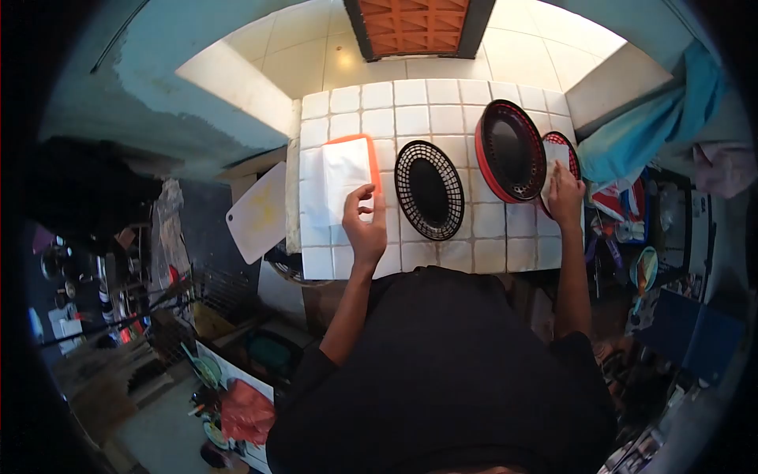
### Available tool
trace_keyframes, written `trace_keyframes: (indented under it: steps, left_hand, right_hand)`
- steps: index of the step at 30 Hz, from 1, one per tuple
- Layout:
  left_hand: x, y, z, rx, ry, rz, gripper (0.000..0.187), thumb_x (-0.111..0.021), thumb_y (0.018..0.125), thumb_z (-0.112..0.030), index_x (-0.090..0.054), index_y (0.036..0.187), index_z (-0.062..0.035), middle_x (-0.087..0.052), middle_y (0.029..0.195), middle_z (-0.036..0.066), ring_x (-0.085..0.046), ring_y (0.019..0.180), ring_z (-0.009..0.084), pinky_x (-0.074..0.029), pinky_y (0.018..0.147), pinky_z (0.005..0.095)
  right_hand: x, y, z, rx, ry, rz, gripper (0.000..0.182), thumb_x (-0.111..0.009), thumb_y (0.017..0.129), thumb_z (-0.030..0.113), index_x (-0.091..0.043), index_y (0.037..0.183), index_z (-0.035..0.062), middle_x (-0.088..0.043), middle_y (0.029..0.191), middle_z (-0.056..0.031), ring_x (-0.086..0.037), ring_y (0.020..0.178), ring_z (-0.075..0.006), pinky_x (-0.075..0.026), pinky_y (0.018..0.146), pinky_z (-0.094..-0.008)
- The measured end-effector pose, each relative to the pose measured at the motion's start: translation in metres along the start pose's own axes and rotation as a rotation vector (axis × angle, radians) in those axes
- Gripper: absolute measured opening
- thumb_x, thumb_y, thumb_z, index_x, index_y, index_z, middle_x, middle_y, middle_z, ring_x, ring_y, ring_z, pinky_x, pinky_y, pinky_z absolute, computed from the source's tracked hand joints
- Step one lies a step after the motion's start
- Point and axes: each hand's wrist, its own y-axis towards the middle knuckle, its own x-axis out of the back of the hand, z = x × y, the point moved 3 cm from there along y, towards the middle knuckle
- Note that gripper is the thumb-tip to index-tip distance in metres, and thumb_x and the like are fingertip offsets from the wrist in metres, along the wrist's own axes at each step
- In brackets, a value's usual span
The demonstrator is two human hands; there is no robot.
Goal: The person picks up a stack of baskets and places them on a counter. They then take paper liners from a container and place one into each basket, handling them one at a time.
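On the white tiled counter, my left hand is over the lower edge of a stack of white paper sheets. Its fingers are bent and apart, with nothing visible between them. The sheets lie on an orange board or tray. At the far right, my right hand has its fingers together on a white paper sheet in a red oval basket. My fingers hide part of the sheet. A black oval basket sits between my hands. Nested red and black oval baskets stand beside my right hand.
A stained white cutting board leans left of the counter. Turquoise cloth hangs at the right, above a cluttered area. An orange crate-like panel stands beyond the counter. A red plastic bag lies behind at lower left.
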Motion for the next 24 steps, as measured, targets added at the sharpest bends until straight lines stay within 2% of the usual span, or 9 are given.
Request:
trace_keyframes:
  steps: [3,5,7,9,10,12,16,19,24]
  left_hand:
    - [0.035,0.004,0.012,-0.001,0.082,-0.198,0.019,-0.067,0.093,-0.012,-0.068,0.11,-0.004,-0.069,0.103,0.008,-0.063,0.093,0.0189,-0.047,0.075,0.0304]
    - [0.056,0.009,0.032,0.024,0.169,-0.31,0.018,-0.067,0.092,-0.012,-0.069,0.109,-0.0041,-0.068,0.097,0.007,-0.062,0.092,0.0196,-0.048,0.078,0.0324]
    - [0.076,0.013,0.06,0.057,0.246,-0.337,0.022,-0.067,0.092,-0.016,-0.068,0.11,-0.004,-0.067,0.099,0.008,-0.061,0.094,0.0226,-0.048,0.081,0.0356]
    - [0.093,0.011,0.081,0.086,0.326,-0.363,0.026,-0.068,0.091,-0.02,-0.068,0.112,-0.0038,-0.066,0.1,0.009,-0.061,0.097,0.0257,-0.049,0.084,0.0388]
    - [0.1,0.011,0.086,0.098,0.544,-0.345,0.032,-0.069,0.091,-0.025,-0.067,0.114,-0.0038,-0.065,0.104,0.011,-0.06,0.1,0.0292,-0.048,0.087,0.0418]
    - [0.113,0.012,0.1,0.139,0.796,-0.253,0.045,-0.07,0.089,-0.036,-0.066,0.121,-0.0057,-0.063,0.113,0.015,-0.056,0.109,0.0364,-0.047,0.094,0.0463]
    - [0.12,0.01,0.111,0.2,0.854,-0.208,0.043,-0.072,0.088,-0.034,-0.067,0.121,-0.0074,-0.063,0.109,0.013,-0.058,0.108,0.0348,-0.048,0.093,0.0455]
    - [0.121,0.011,0.113,0.242,0.77,-0.238,0.036,-0.074,0.085,-0.031,-0.071,0.113,-0.009,-0.064,0.105,0.011,-0.059,0.105,0.0329,-0.049,0.091,0.0446]
    - [0.117,0.012,0.109,0.072,0.696,-0.376,0.018,-0.077,0.084,-0.024,-0.075,0.094,-0.0086,-0.065,0.099,0.007,-0.062,0.099,0.0294,-0.051,0.086,0.0427]
  right_hand:
    - [0.01,0.0,-0.006,0.042,0.004,-0.151,0.035,-0.058,0.093,0.014,-0.062,0.127,0.0071,-0.066,0.123,-0.0126,-0.059,0.117,-0.0297,-0.041,0.098,-0.0462]
    - [0.045,0.0,0.004,-0.116,0.063,-0.219,0.027,-0.059,0.093,0.013,-0.066,0.118,0.0078,-0.068,0.115,-0.0114,-0.061,0.112,-0.0304,-0.042,0.097,-0.0455]
    - [0.069,-0.004,0.026,-0.063,0.047,-0.327,0.021,-0.06,0.093,0.011,-0.068,0.112,0.0062,-0.069,0.107,-0.0105,-0.063,0.104,-0.0296,-0.046,0.092,-0.0428]
    - [0.093,-0.011,0.057,-0.094,0.292,-0.422,0.018,-0.06,0.093,0.006,-0.069,0.108,0.0044,-0.069,0.103,-0.0097,-0.063,0.098,-0.0271,-0.048,0.087,-0.0397]
    - [0.103,-0.016,0.08,-0.022,0.34,-0.452,0.017,-0.06,0.092,-0.001,-0.069,0.106,0.0024,-0.068,0.1,-0.011,-0.062,0.094,-0.0249,-0.05,0.084,-0.0366]
    - [0.111,-0.026,0.122,0.098,0.413,-0.44,0.016,-0.061,0.091,-0.002,-0.069,0.104,0.0016,-0.068,0.099,-0.0121,-0.063,0.094,-0.025,-0.05,0.084,-0.0361]
    - [0.096,-0.045,0.189,0.294,0.66,-0.311,0.015,-0.063,0.086,-0.006,-0.07,0.099,-0.0006,-0.067,0.095,-0.0144,-0.063,0.089,-0.0275,-0.05,0.082,-0.0368]
    - [0.084,-0.049,0.226,0.427,0.655,-0.232,0.017,-0.066,0.082,-0.007,-0.07,0.097,-0.0007,-0.067,0.092,-0.0133,-0.063,0.087,-0.0287,-0.051,0.077,-0.037]
    - [0.065,-0.053,0.275,0.419,0.804,-0.088,0.013,-0.066,0.084,-0.005,-0.07,0.096,-0.0008,-0.067,0.091,-0.0124,-0.063,0.087,-0.0285,-0.051,0.078,-0.0366]
